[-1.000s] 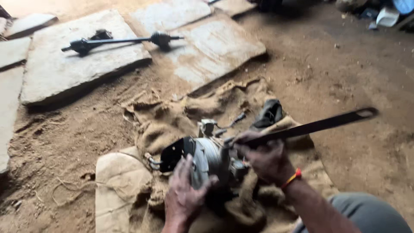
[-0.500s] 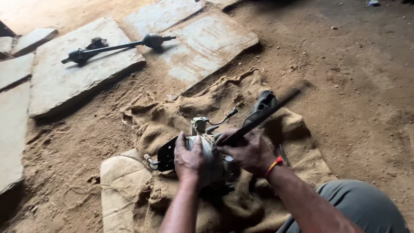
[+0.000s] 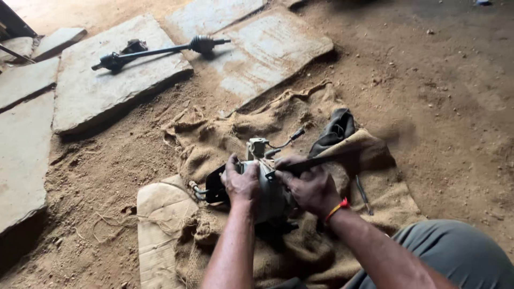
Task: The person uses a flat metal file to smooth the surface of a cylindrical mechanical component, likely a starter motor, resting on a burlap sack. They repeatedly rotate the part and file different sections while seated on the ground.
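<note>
A: While both hands are on it, the metal motor part (image 3: 266, 187) sits on the burlap sack (image 3: 300, 246), middle of the dirt floor (image 3: 439, 107). Left hand (image 3: 242, 184) is pressed flat over its left side, fingers curled on the housing. Right hand (image 3: 309, 188) is closed tight around a dark bar tool (image 3: 321, 160), tip set against the top of the part.

B: Progress?

A: Looks mid-job, judging by the pose. Part is braced, tool is on it, nothing visibly off it yet. A small fitting with a wire (image 3: 262, 145) is on top, hoses (image 3: 197, 188) on its left. Can't tell if any fastener is loose, too blurred.

B: Around it?

A: Dark rag (image 3: 334, 130) just beyond the right hand, on the sack. Cardboard piece (image 3: 160, 230) at the sack's left edge. Well apart, an axle shaft (image 3: 160, 51) lies on a stone slab (image 3: 107, 85), untouched. Person's grey trouser knee (image 3: 455, 257) lower right.
</note>
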